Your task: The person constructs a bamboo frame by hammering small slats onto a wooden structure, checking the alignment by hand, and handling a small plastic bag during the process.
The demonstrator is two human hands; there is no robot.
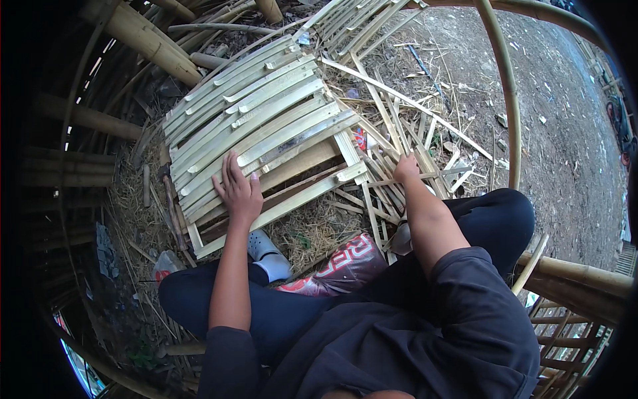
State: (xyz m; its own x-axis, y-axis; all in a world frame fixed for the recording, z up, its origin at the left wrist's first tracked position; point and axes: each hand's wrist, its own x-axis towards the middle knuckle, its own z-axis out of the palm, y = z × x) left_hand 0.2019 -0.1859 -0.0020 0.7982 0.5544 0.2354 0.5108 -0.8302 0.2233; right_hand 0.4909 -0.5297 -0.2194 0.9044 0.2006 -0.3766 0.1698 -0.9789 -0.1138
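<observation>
A panel of split bamboo slats [259, 113] lies on the ground in front of me, nailed across pale wooden rails. My left hand [237, 189] rests flat on its near edge, fingers spread, holding nothing. My right hand [406, 166] reaches into a loose heap of thin bamboo strips [399, 133] to the right of the panel, fingers closed around one strip there. I sit with my knees apart, in dark trousers and a dark top.
A grey clog [269, 255] is on my foot below the panel. A red and black bag [345, 263] lies between my legs. Thick bamboo poles [149, 41] lie at the upper left, a bent bamboo pole [508, 93] at the right, bare dirt beyond.
</observation>
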